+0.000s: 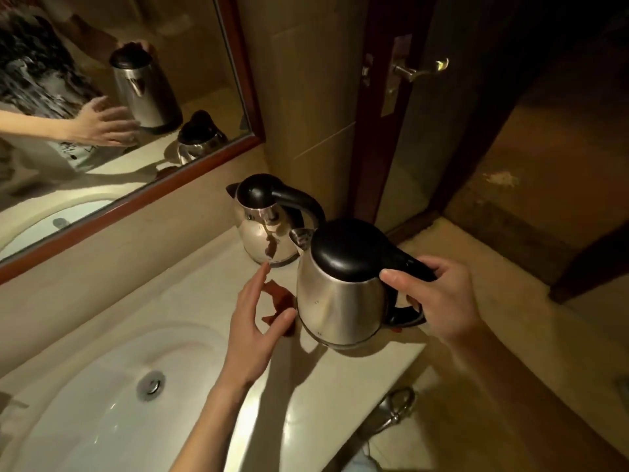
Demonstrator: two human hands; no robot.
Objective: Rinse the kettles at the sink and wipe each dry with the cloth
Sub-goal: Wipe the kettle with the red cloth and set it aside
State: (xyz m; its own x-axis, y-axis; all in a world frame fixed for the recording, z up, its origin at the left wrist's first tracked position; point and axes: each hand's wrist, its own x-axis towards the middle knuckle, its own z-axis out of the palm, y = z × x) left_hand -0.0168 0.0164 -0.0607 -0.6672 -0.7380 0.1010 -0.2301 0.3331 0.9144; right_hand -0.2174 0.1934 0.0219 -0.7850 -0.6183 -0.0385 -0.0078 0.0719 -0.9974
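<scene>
A steel kettle with a black lid (340, 298) is at the right end of the counter, tilted slightly; whether its base touches the counter I cannot tell. My right hand (439, 301) grips its black handle. My left hand (252, 321) is open with fingers spread, just left of this kettle, its thumb near the kettle's lower side. A second steel kettle with a black lid and handle (269, 226) stands upright behind, against the wall corner. The white oval sink (85, 386) lies at the lower left, its drain visible. No cloth is in view.
A wood-framed mirror (143, 195) runs along the wall above the counter and reflects the hands and kettles. A dark wooden door with a metal lever (420, 71) stands open at the right. The counter edge (381, 379) drops off below the kettle.
</scene>
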